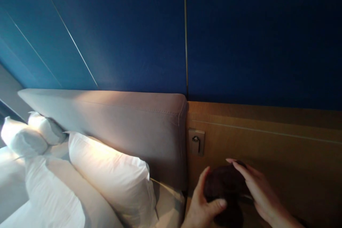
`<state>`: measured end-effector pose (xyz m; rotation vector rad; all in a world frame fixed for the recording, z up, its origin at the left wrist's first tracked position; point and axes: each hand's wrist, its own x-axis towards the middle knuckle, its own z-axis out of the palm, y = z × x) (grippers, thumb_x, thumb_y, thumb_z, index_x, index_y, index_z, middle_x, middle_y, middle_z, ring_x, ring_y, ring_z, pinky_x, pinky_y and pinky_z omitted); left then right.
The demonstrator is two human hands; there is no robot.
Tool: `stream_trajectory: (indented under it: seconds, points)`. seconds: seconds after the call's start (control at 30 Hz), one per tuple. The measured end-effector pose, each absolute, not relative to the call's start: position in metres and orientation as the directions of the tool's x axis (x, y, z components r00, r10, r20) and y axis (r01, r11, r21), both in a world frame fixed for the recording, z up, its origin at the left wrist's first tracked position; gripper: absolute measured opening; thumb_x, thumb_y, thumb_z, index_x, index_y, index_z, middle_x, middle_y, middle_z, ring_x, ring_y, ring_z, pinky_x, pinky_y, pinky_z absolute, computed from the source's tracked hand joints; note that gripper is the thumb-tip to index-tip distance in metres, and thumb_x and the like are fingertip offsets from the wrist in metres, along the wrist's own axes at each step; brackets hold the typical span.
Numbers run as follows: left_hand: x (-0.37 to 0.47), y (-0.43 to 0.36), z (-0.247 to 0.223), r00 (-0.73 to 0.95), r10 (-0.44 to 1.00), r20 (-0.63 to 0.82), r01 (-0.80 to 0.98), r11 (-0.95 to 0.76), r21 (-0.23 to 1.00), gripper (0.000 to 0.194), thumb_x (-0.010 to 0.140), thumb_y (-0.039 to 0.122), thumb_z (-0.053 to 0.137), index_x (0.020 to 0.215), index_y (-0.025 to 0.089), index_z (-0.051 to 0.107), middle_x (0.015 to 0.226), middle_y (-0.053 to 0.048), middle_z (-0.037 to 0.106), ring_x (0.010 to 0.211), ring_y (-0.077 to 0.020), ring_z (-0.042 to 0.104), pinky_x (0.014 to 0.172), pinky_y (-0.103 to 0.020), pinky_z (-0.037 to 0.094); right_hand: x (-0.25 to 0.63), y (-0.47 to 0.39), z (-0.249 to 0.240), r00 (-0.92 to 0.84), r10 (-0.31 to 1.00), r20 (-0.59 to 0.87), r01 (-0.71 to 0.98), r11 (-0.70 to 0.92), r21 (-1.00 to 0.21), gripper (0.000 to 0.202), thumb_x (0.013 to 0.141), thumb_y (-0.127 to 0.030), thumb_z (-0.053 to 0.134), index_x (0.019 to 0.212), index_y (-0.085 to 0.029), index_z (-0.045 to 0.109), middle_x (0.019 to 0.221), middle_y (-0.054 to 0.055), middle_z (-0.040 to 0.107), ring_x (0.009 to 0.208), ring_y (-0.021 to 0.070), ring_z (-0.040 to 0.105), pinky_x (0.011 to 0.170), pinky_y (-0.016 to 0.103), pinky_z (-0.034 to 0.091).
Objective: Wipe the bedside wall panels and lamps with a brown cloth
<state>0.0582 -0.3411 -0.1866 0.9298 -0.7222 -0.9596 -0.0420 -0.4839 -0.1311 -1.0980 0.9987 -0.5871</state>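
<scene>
Left hand: the left hand [203,205] comes up from the bottom edge of the view, thumb raised along the left side of a dark cloth [226,185] and one finger curled across its lower front, so it grasps the cloth from below
Right hand: the right hand [258,188] lies over the top and right side of the same cloth, fingers stretched flat with the tips reaching its upper edge; it presses on the cloth rather than closing round it
Dark cloth: a brownish-black bundle held between both hands, in front of the wooden panel [267,139], below and to the right of the wall switch [196,142]; what it rests on is out of view
Wall switch: a small metal plate set in the wooden panel, just beside the right end of the headboard [112,121]
Headboard: grey padded fabric, running from the left of the view to the wooden panel
Bed: the bed [165,206] fills the lower left, with a large white pillow [114,178] leaning against the headboard near its right end, lit by a bright patch
Far pillows: two more white pillows [24,135] sit at the far left end of the headboard
Wall: a deep blue wall [240,35] with thin pale seams rises above the headboard and panel
</scene>
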Motion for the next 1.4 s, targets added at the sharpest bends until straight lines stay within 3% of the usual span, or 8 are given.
stream_trajectory:
  seconds: [0.17, 0.27, 0.37, 0.6, 0.83, 1.03, 1.2, 1.4]
  points:
    - [0.058, -0.362, -0.180, 0.611, -0.791, -0.019, 0.244, 0.166, 0.955, 0.047, 0.080, 0.047, 0.066, 0.106, 0.008, 0.067, 0.108, -0.012, 0.067, 0.105, -0.0226, 0.060, 0.093, -0.030, 0.044, -0.043, -0.489, -0.134, 0.502, -0.790, -0.352, -0.157, 0.317, -0.935, 0.085, 0.052, -0.070, 0.062, 0.121, -0.021, 0.057, 0.128, 0.007, 0.056, 0.108, 0.0259, 0.056, 0.065, 0.026, 0.049]
    - [0.069, -0.370, -0.186, 0.688, -0.709, -0.156, 0.401, 0.192, 0.896, 0.036, 0.072, 0.042, 0.068, 0.085, 0.009, 0.063, 0.081, -0.006, 0.065, 0.079, -0.0156, 0.058, 0.072, -0.024, 0.044, -0.044, -0.493, -0.140, 0.632, -0.737, -0.241, -0.187, 0.156, -0.970, 0.074, 0.058, -0.071, 0.063, 0.109, -0.017, 0.059, 0.122, 0.008, 0.059, 0.114, 0.0231, 0.054, 0.089, 0.023, 0.046]
    - [0.085, -0.376, -0.204, 0.764, -0.585, -0.272, 0.472, 0.221, 0.853, 0.039, 0.065, 0.044, 0.066, 0.084, 0.011, 0.057, 0.075, -0.002, 0.059, 0.071, -0.0131, 0.052, 0.066, -0.024, 0.043, -0.041, -0.491, -0.152, 0.798, -0.560, -0.225, -0.284, -0.020, -0.959, 0.071, 0.067, -0.073, 0.057, 0.108, -0.015, 0.054, 0.111, 0.011, 0.062, 0.105, 0.0243, 0.058, 0.086, 0.026, 0.046]
    - [0.108, -0.391, -0.198, 0.878, -0.479, 0.014, -0.080, -0.117, 0.990, 0.041, 0.077, 0.024, 0.054, 0.115, 0.007, 0.054, 0.106, -0.013, 0.064, 0.098, -0.0199, 0.059, 0.089, -0.028, 0.045, -0.023, -0.485, -0.179, 0.801, -0.577, -0.158, -0.366, -0.263, -0.893, 0.063, 0.061, -0.063, 0.048, 0.102, -0.015, 0.054, 0.102, 0.010, 0.065, 0.098, 0.0241, 0.061, 0.087, 0.029, 0.047]
    - [0.108, -0.394, -0.163, 0.844, -0.534, 0.052, -0.401, -0.565, 0.721, 0.033, 0.090, 0.021, 0.044, 0.114, 0.006, 0.060, 0.104, -0.017, 0.065, 0.099, -0.0278, 0.061, 0.086, -0.034, 0.042, -0.026, -0.506, -0.193, 0.662, -0.744, -0.093, -0.324, -0.172, -0.930, 0.072, 0.059, -0.075, 0.054, 0.099, -0.016, 0.064, 0.115, 0.013, 0.062, 0.108, 0.0276, 0.059, 0.094, 0.032, 0.047]
    - [0.088, -0.377, -0.155, 0.788, -0.614, 0.033, -0.428, -0.508, 0.747, 0.018, 0.085, 0.026, 0.048, 0.088, 0.013, 0.059, 0.084, -0.010, 0.064, 0.078, -0.0208, 0.058, 0.069, -0.029, 0.036, -0.028, -0.511, -0.198, 0.619, -0.760, -0.196, -0.229, 0.064, -0.971, 0.073, 0.054, -0.067, 0.060, 0.106, -0.015, 0.064, 0.114, 0.014, 0.064, 0.106, 0.0296, 0.061, 0.094, 0.035, 0.051]
    - [0.106, -0.368, -0.180, 0.738, -0.675, -0.024, -0.295, -0.354, 0.888, 0.020, 0.086, 0.023, 0.043, 0.090, 0.013, 0.060, 0.086, -0.007, 0.066, 0.078, -0.0167, 0.058, 0.065, -0.024, 0.034, -0.026, -0.509, -0.189, 0.703, -0.691, -0.168, -0.226, 0.006, -0.974, 0.055, 0.058, -0.061, 0.061, 0.091, -0.019, 0.071, 0.107, 0.010, 0.066, 0.103, 0.0301, 0.063, 0.086, 0.035, 0.054]
    - [0.124, -0.363, -0.179, 0.839, -0.544, -0.003, -0.354, -0.550, 0.756, 0.030, 0.093, 0.017, 0.036, 0.071, 0.013, 0.055, 0.068, -0.005, 0.059, 0.065, -0.0142, 0.051, 0.060, -0.026, 0.025, 0.006, -0.507, -0.175, 0.669, -0.742, 0.026, -0.300, -0.302, -0.905, 0.055, 0.062, -0.066, 0.048, 0.080, -0.019, 0.069, 0.091, 0.010, 0.069, 0.092, 0.0301, 0.065, 0.083, 0.037, 0.051]
